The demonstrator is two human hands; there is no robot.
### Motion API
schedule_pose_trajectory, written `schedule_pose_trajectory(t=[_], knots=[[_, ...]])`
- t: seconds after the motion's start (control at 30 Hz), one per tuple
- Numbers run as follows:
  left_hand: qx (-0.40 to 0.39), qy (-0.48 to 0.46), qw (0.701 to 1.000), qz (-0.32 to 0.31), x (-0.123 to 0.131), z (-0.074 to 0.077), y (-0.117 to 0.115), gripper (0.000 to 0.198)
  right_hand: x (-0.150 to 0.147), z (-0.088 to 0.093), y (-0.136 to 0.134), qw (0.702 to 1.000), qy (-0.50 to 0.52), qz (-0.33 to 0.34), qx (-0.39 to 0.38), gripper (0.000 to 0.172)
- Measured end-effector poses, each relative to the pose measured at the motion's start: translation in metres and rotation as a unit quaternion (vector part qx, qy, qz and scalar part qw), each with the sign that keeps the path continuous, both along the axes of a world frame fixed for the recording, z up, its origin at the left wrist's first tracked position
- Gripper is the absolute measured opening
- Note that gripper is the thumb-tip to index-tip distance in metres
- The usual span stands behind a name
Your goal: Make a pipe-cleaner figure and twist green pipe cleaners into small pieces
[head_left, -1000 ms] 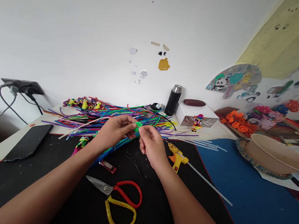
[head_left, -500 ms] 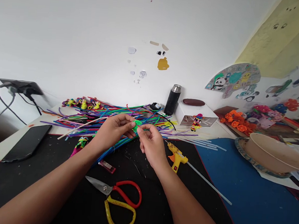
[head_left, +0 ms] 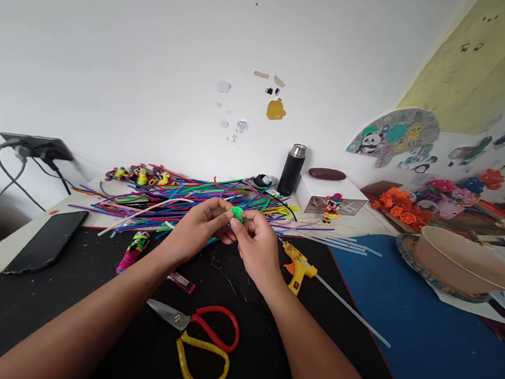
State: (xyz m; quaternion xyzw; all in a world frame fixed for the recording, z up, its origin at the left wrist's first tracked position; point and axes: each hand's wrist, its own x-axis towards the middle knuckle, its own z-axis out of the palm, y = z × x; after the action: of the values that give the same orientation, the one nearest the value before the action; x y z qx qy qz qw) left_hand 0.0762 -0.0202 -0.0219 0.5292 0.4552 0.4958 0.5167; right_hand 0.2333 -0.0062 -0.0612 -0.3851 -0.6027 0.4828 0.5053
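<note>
A small coil of bright green pipe cleaner point(head_left: 237, 212) is pinched between both hands above the black mat. My left hand point(head_left: 200, 227) grips it from the left with thumb and forefinger. From the other side, my right hand point(head_left: 257, 244) holds it, with the remaining fingers curled in. Behind the hands lies a heap of multicoloured pipe cleaners point(head_left: 145, 204). Scissors with one red and one yellow handle point(head_left: 203, 344) lie below, blades pointing left. A yellow glue gun point(head_left: 299, 267) with a clear glue stick rests right of my right hand.
A pink-and-green pipe cleaner figure point(head_left: 132, 253) and a phone point(head_left: 47, 242) lie to the left. At the back stand a black flask point(head_left: 292, 170), a white box point(head_left: 318, 189) and a small figure point(head_left: 333, 207). A beige bowl point(head_left: 458, 260) sits at right.
Both hands have shifted slightly to the right with the green coil, which now shows its round face more upward. The pink figure at left is less covered by my arm.
</note>
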Motion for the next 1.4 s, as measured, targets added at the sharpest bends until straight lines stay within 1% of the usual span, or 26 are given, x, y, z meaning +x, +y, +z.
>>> schedule_pose_trajectory(t=[0.07, 0.23, 0.37, 0.5, 0.73, 1.0, 1.13, 1.3, 1.4], knots=[[0.013, -0.001, 1.000, -0.007, 0.000, 0.000, 0.000, 0.057, 0.000, 0.000, 0.000, 1.000, 0.003, 0.000, 0.002, 0.033], [0.059, 0.024, 0.998, 0.011, -0.001, 0.000, -0.001, 0.052, -0.001, 0.002, -0.002, 1.000, 0.002, 0.017, 0.011, 0.031], [0.071, 0.040, 0.997, -0.006, -0.002, 0.002, 0.000, 0.047, 0.000, 0.003, -0.003, 1.000, -0.003, 0.025, 0.011, 0.028], [0.086, 0.055, 0.995, 0.004, -0.004, 0.003, 0.001, 0.043, 0.000, 0.004, -0.003, 0.999, 0.001, 0.033, 0.016, 0.025], [0.071, 0.065, 0.995, 0.024, -0.002, 0.001, 0.000, 0.041, -0.001, 0.002, -0.002, 0.999, 0.001, 0.039, 0.015, 0.025], [0.067, 0.079, 0.994, 0.027, 0.000, -0.009, 0.004, 0.041, -0.003, -0.008, 0.003, 1.000, 0.002, 0.024, 0.012, 0.027], [0.076, 0.051, 0.996, 0.016, 0.002, -0.013, 0.004, 0.038, -0.004, -0.008, 0.003, 0.999, 0.014, 0.031, 0.003, 0.029], [0.084, 0.015, 0.996, 0.005, 0.004, -0.014, 0.003, 0.037, -0.003, -0.005, 0.002, 0.999, 0.024, 0.044, -0.009, 0.028], [0.084, 0.003, 0.996, 0.006, 0.004, -0.015, 0.004, 0.036, -0.004, -0.006, 0.003, 0.998, 0.036, 0.051, -0.014, 0.029]])
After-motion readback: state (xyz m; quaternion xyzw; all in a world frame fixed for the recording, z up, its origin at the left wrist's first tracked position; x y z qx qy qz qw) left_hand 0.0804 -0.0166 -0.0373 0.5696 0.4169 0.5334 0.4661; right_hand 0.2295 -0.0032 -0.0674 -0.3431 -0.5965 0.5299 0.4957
